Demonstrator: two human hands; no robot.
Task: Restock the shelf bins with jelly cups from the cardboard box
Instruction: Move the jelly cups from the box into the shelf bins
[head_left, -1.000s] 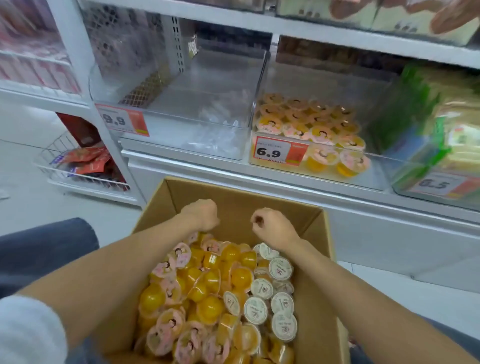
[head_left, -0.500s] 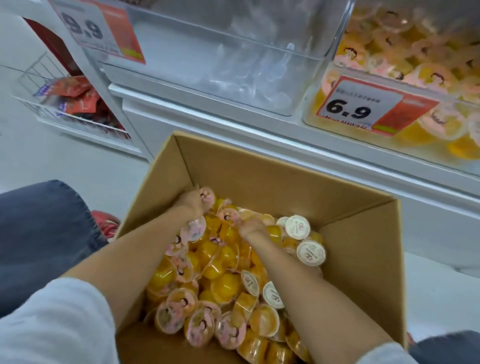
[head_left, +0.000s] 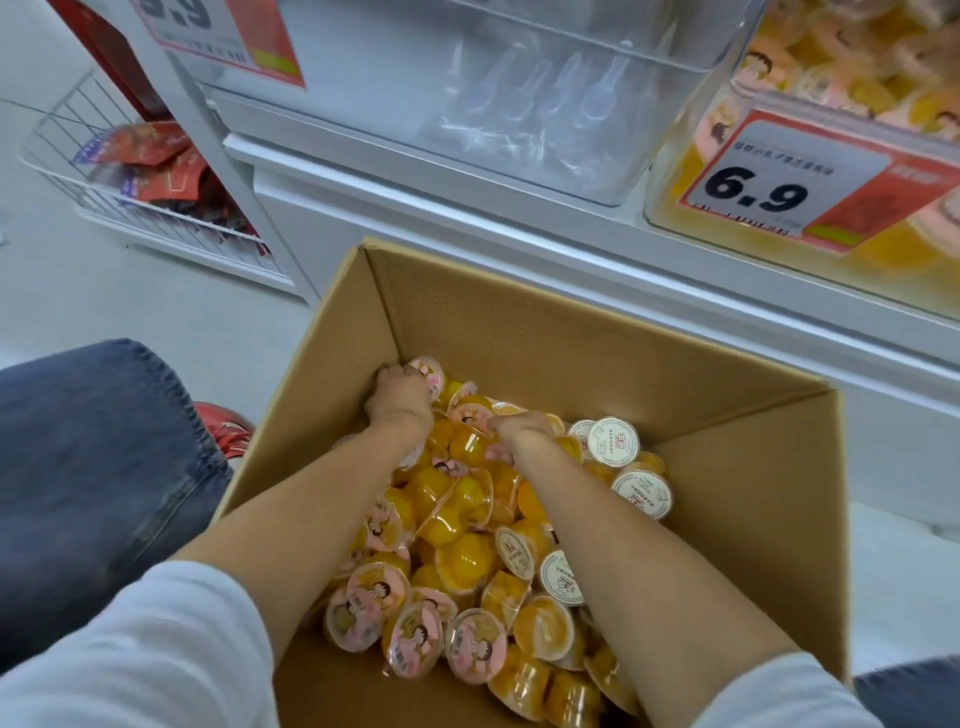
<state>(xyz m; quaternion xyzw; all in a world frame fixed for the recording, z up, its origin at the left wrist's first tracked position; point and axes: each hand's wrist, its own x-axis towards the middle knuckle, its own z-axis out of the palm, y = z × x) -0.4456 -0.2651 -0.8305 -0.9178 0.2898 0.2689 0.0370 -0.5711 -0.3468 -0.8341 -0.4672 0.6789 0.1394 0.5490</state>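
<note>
A: Where are the cups (head_left: 460, 558)?
B: Heaped in the box (head_left: 571, 338). The left hand (head_left: 400, 400) and right hand (head_left: 519, 434) each curl round some.
A: Handling?
B: Likely light, slick, thin-lidded. Take them by the sides.

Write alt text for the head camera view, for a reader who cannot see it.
In an open cardboard box of orange jelly cups, the left hand grips cups by the far wall and the fingers of the right hand are buried in the pile. Above, a clear shelf bin tagged 6.9 holds more cups.
</note>
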